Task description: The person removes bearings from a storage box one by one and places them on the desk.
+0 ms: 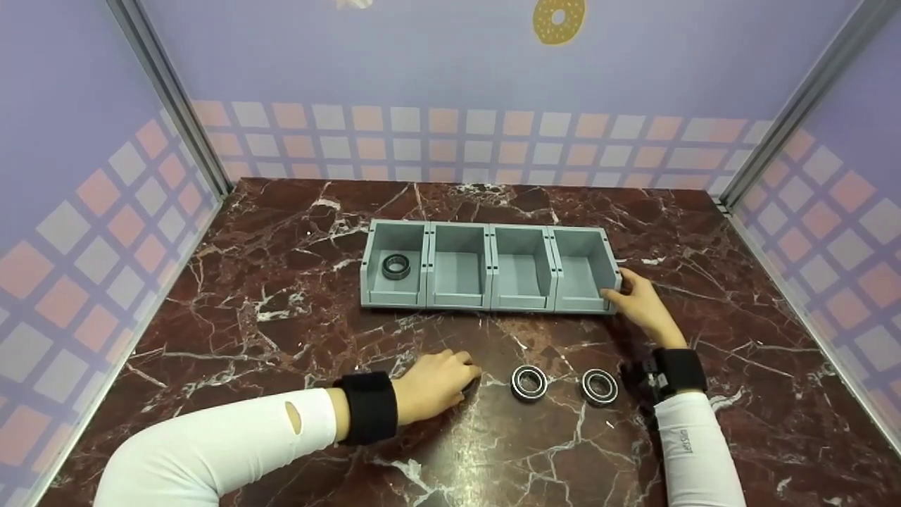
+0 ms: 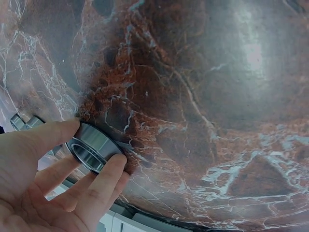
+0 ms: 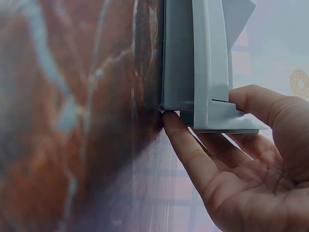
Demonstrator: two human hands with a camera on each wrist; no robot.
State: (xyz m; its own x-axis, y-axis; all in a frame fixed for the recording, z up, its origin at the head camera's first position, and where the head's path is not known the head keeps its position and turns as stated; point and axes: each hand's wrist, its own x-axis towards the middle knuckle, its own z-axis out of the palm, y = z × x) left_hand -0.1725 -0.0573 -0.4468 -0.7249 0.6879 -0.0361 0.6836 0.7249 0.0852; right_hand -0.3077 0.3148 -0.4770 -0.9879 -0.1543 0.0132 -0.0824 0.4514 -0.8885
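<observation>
The left hand (image 1: 435, 386) lies knuckles-up on the marble tabletop (image 1: 281, 338), forearm running in from the person's left. Its thumb and fingers (image 2: 104, 179) are curled round a bearing ring (image 2: 91, 147), pinching the rim; the ring is tipped off the surface, its bore facing partly toward the palm. It sits on the near side of the grey tray (image 1: 486, 301), toward the tray's left half.

The right hand (image 1: 644, 304) reaches forward, fingers nearly straight, with the thumb and fingertips (image 3: 181, 140) laid against the tray's right end corner; nothing is clasped.

The tray is a row of four open rectangular compartments, matt grey plastic, its long axis running left to right. One steel ring (image 1: 396, 266) lies flat in the leftmost compartment. Two further rings (image 1: 529, 382) (image 1: 600, 386) lie flat near the tray's near side, between the hands. The tabletop is glossy, dark red, white-veined.
</observation>
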